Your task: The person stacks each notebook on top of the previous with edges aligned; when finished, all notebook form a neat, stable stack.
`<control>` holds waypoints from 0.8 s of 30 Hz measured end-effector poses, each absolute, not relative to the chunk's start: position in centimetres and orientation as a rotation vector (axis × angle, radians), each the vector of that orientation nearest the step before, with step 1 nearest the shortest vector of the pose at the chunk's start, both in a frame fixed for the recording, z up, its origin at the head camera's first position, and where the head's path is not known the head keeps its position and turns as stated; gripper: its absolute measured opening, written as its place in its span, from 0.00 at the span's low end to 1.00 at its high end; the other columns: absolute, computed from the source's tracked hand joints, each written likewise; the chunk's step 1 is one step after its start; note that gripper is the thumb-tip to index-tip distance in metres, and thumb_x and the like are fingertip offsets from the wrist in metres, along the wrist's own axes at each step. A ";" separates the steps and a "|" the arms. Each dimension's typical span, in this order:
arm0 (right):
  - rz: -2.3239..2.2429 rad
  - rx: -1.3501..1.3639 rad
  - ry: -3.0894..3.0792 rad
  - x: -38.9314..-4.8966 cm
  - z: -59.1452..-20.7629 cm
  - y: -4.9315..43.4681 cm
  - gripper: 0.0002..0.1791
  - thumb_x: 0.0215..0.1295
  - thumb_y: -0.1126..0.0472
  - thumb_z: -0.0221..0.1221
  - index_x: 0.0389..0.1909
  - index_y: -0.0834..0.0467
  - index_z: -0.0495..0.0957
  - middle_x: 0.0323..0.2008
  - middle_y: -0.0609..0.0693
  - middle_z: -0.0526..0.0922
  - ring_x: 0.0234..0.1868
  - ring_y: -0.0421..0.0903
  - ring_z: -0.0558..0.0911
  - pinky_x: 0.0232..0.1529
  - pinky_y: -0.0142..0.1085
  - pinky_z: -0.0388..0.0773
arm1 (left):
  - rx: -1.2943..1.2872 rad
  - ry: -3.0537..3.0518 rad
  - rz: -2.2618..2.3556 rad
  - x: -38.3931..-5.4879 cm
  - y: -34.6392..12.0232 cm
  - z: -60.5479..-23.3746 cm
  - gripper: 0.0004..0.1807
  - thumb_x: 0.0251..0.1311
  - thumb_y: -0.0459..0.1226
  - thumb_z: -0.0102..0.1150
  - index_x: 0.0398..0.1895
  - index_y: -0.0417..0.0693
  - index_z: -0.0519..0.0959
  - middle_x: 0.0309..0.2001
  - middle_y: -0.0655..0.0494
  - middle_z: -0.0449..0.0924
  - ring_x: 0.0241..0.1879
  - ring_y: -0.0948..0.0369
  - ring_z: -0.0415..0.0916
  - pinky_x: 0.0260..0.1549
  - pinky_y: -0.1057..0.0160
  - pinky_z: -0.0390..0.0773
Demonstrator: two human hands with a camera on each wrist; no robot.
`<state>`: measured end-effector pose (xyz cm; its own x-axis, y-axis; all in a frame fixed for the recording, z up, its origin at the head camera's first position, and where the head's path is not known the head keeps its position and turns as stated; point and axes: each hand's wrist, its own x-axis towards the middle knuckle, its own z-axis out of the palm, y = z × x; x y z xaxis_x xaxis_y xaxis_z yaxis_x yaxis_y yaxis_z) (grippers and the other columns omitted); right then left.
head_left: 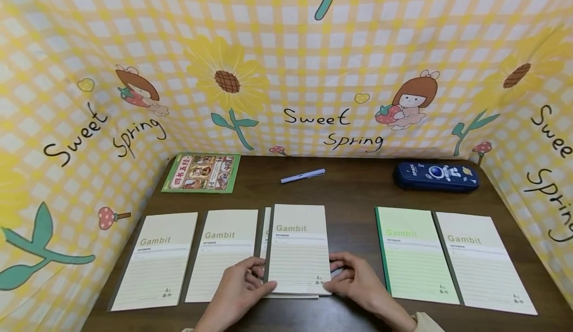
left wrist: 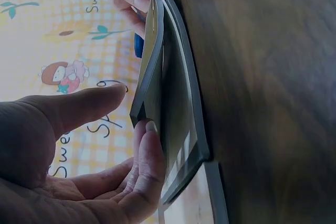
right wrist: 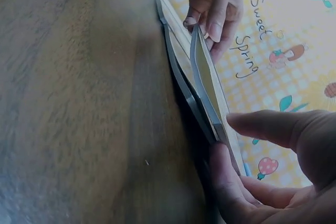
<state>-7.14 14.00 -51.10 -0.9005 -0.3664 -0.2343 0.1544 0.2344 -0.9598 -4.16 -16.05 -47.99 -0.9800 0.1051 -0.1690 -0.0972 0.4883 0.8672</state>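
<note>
Between both hands a cream Gambit notebook (head_left: 299, 252) with a dark spine is raised a little over another cream notebook (head_left: 293, 296), which shows at its left and bottom edges. My left hand (head_left: 243, 287) holds the upper notebook by its lower left corner. In the left wrist view its curled fingers (left wrist: 149, 153) are under the corner, while the thumb is over the cover with a small gap. My right hand (head_left: 355, 279) pinches the lower right corner, thumb on top and fingers beneath. The raised notebook's pages bow apart in the right wrist view.
Two cream notebooks (head_left: 154, 262) (head_left: 226, 257) lie at left. At right are a green notebook (head_left: 416, 257) and a cream one (head_left: 485, 265). Farther back are a green-edged picture book (head_left: 201, 172), a lilac pen (head_left: 303, 175) and a navy pencil case (head_left: 436, 176). Patterned cloth (head_left: 304, 73) surrounds the table.
</note>
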 end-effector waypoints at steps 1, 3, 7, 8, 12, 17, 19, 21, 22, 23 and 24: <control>-1.703 -0.215 2.107 -7.1 -51.1 13.9 0.38 0.55 0.66 0.75 0.65 0.72 0.72 0.50 0.62 0.83 0.37 0.41 0.88 0.37 0.30 0.85 | 0.004 2.550 1.482 -4.1 -16.2 -48.0 0.28 0.51 0.39 0.81 0.53 0.33 0.82 0.36 0.52 0.82 0.27 0.72 0.77 0.31 0.71 0.80; -1.702 -0.248 2.108 -7.1 -51.0 13.6 0.38 0.54 0.67 0.76 0.65 0.73 0.72 0.50 0.63 0.82 0.36 0.41 0.87 0.38 0.30 0.85 | -0.002 2.586 1.454 -4.1 -16.4 -47.9 0.29 0.50 0.39 0.82 0.52 0.34 0.82 0.35 0.53 0.82 0.26 0.73 0.77 0.32 0.71 0.81; -1.660 -0.291 2.127 -7.0 -51.0 12.9 0.40 0.51 0.67 0.78 0.64 0.72 0.72 0.50 0.62 0.81 0.35 0.40 0.87 0.37 0.30 0.86 | -0.014 2.671 1.359 -3.9 -16.8 -48.0 0.28 0.49 0.40 0.82 0.51 0.33 0.84 0.34 0.54 0.82 0.25 0.73 0.75 0.31 0.70 0.80; -1.646 -0.297 2.134 -7.0 -50.9 12.7 0.40 0.51 0.67 0.79 0.64 0.72 0.72 0.50 0.61 0.81 0.35 0.40 0.87 0.37 0.30 0.86 | -0.014 2.694 1.327 -3.8 -16.9 -48.0 0.28 0.49 0.40 0.82 0.51 0.33 0.84 0.34 0.55 0.82 0.25 0.73 0.75 0.31 0.70 0.80; -1.573 -0.311 2.188 -6.8 -50.9 12.0 0.41 0.50 0.65 0.80 0.64 0.70 0.73 0.50 0.59 0.81 0.34 0.39 0.86 0.36 0.29 0.85 | -0.026 2.739 1.229 -3.7 -17.1 -48.1 0.27 0.53 0.41 0.80 0.51 0.32 0.85 0.34 0.55 0.82 0.26 0.72 0.75 0.29 0.71 0.78; -1.534 -0.322 2.241 -6.7 -50.9 11.6 0.42 0.49 0.63 0.81 0.64 0.69 0.73 0.48 0.58 0.81 0.33 0.39 0.85 0.34 0.29 0.85 | -0.039 2.756 1.166 -3.8 -17.3 -48.1 0.24 0.56 0.44 0.78 0.50 0.36 0.87 0.33 0.57 0.80 0.26 0.72 0.75 0.29 0.70 0.76; -1.526 -0.329 2.257 -6.6 -50.9 11.5 0.43 0.48 0.62 0.82 0.64 0.68 0.73 0.48 0.57 0.81 0.33 0.39 0.85 0.34 0.29 0.84 | -0.043 2.757 1.158 -3.8 -17.3 -48.1 0.23 0.57 0.45 0.77 0.49 0.38 0.87 0.33 0.58 0.80 0.26 0.72 0.74 0.29 0.70 0.76; -1.507 -0.339 2.278 -6.6 -50.9 11.5 0.44 0.47 0.62 0.82 0.64 0.68 0.74 0.47 0.56 0.81 0.33 0.39 0.84 0.34 0.29 0.84 | -0.047 2.751 1.158 -3.9 -17.4 -48.2 0.23 0.56 0.46 0.78 0.49 0.39 0.88 0.33 0.58 0.80 0.27 0.72 0.74 0.30 0.70 0.76; -1.493 -0.344 2.288 -6.6 -50.9 11.5 0.44 0.46 0.61 0.83 0.65 0.68 0.74 0.47 0.55 0.81 0.33 0.38 0.84 0.34 0.29 0.84 | -0.047 2.748 1.160 -3.9 -17.4 -48.2 0.24 0.55 0.46 0.78 0.49 0.38 0.87 0.33 0.58 0.81 0.27 0.72 0.75 0.30 0.70 0.76; -1.479 -0.352 2.300 -6.6 -50.9 11.5 0.45 0.46 0.61 0.83 0.65 0.67 0.74 0.46 0.54 0.81 0.33 0.37 0.84 0.33 0.29 0.83 | -0.043 2.743 1.161 -3.9 -17.5 -48.2 0.26 0.53 0.46 0.80 0.50 0.38 0.87 0.34 0.58 0.81 0.27 0.72 0.75 0.31 0.70 0.76; -1.461 -0.359 2.315 -6.5 -50.9 11.5 0.45 0.45 0.61 0.83 0.65 0.67 0.73 0.46 0.54 0.81 0.32 0.36 0.83 0.33 0.29 0.83 | -0.035 2.737 1.159 -3.9 -17.5 -48.2 0.27 0.51 0.45 0.81 0.50 0.38 0.86 0.34 0.58 0.81 0.27 0.72 0.75 0.31 0.70 0.76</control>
